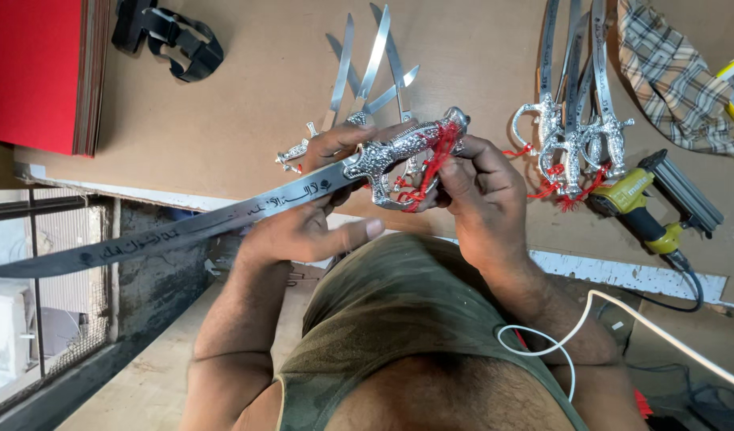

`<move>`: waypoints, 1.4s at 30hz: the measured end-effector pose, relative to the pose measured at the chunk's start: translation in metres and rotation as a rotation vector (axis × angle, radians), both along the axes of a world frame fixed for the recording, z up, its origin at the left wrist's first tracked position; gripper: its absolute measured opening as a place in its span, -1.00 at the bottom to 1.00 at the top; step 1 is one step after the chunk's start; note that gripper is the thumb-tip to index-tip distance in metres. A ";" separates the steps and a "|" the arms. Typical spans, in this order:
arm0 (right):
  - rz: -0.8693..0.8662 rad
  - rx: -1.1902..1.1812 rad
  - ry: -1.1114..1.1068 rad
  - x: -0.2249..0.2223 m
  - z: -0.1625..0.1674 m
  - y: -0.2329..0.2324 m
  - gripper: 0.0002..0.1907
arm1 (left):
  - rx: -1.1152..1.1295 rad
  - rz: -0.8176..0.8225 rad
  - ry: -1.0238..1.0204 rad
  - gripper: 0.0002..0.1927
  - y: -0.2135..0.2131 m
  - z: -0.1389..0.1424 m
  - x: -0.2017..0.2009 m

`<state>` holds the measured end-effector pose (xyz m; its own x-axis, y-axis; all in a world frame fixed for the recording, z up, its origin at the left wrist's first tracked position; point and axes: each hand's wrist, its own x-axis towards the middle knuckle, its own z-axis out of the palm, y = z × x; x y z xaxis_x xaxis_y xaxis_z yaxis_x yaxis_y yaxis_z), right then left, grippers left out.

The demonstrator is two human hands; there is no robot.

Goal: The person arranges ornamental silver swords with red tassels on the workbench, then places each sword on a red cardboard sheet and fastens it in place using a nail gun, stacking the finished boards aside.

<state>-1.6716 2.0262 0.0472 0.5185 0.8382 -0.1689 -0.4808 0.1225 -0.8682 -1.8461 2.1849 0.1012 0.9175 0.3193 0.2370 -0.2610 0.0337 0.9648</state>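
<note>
Fingers of your left hand (303,227) wrap the curved sword (223,209) where blade meets its ornate silver hilt (391,156); your right hand (474,187) pinches the red tassel (431,164) at that hilt. You hold the sword above the brown worktable's (223,104) edge, blade pointing left, finished swords (574,120) lying beside a yellow nail gun (650,211).
</note>
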 end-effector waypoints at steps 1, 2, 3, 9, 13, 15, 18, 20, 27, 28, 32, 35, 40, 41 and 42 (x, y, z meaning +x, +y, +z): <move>-0.048 0.026 -0.109 -0.002 0.003 -0.001 -0.56 | -0.030 0.101 0.054 -0.36 -0.006 -0.004 0.003; -0.095 0.051 -0.218 -0.005 0.006 -0.002 -0.48 | -0.059 0.203 0.110 -0.46 -0.014 -0.010 0.008; -0.138 0.075 -0.328 -0.006 0.009 -0.002 -0.39 | -0.098 0.249 0.107 -0.52 -0.018 -0.015 0.012; -0.197 -0.038 -0.882 -0.004 0.021 -0.011 -0.58 | -0.219 0.231 -0.080 -0.62 -0.030 -0.033 0.024; -0.139 -0.165 -1.075 0.004 0.031 -0.013 -0.54 | -0.077 0.261 -0.016 -0.61 -0.032 -0.032 0.023; -0.133 -0.148 -1.105 0.005 0.035 -0.011 -0.58 | 0.077 0.296 0.033 -0.63 -0.035 -0.031 0.022; -0.144 -0.155 -1.147 0.006 0.041 -0.008 -0.59 | 0.131 0.245 0.010 -0.64 -0.040 -0.029 0.021; -0.090 -0.195 -1.165 0.008 0.043 -0.010 -0.58 | 0.277 0.229 0.122 -0.67 -0.041 -0.029 0.022; -0.178 -0.175 -0.777 0.009 0.024 -0.014 -0.75 | 0.120 0.229 -0.036 -0.66 -0.044 -0.036 0.030; -0.234 -0.063 -0.664 0.008 0.020 -0.014 -0.71 | 0.029 0.259 -0.029 -0.65 -0.044 -0.036 0.028; -0.142 0.226 -0.457 0.010 0.008 -0.007 -0.40 | -0.255 0.331 -0.039 -0.60 -0.043 -0.037 0.023; 0.114 0.209 -0.379 0.011 0.004 -0.011 -0.29 | -0.215 0.378 0.052 -0.57 -0.040 -0.036 0.023; 0.273 0.095 -0.200 0.016 -0.006 -0.018 -0.56 | -0.273 0.320 0.028 -0.56 -0.036 -0.035 0.022; 0.292 0.085 -0.127 0.017 -0.008 -0.021 -0.61 | -0.272 0.321 0.054 -0.55 -0.035 -0.035 0.020; 0.310 0.078 -0.055 0.018 -0.010 -0.022 -0.65 | -0.269 0.322 0.080 -0.54 -0.033 -0.036 0.019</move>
